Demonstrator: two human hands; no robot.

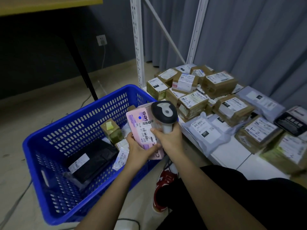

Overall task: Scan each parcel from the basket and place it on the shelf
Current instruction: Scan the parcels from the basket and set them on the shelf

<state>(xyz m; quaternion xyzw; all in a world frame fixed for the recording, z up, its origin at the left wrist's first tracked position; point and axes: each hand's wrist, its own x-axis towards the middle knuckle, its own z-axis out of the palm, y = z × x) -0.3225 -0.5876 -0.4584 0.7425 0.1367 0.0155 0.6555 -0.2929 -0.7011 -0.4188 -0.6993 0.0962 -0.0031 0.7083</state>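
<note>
- Head view: the floor [25,113] is pale tile, with a dark grey wall behind and a wall socket [101,40] whose cord hangs down.
- A yellow-topped bench [49,4] stands at upper left on a black slanted leg.
- A white metal shelf [232,155] sits low at right, its perforated uprights rising before grey curtains [249,39].
- On the shelf lie many brown cardboard parcels [219,83] and grey mailer bags [204,131], packed touching one another.
- A blue slotted basket [54,130] rests on the floor just beside the shelf; inside are a black bag parcel [93,156] and a small brown box [112,130].
- The left hand [139,150] grips a pink parcel [139,123] from below, held above the basket's right rim.
- The right hand [167,138] is curled round the handle of a scanner [164,112], whose head sits just over the pink parcel's label.
- A red shoe [163,188] shows on the floor between basket and shelf.
</note>
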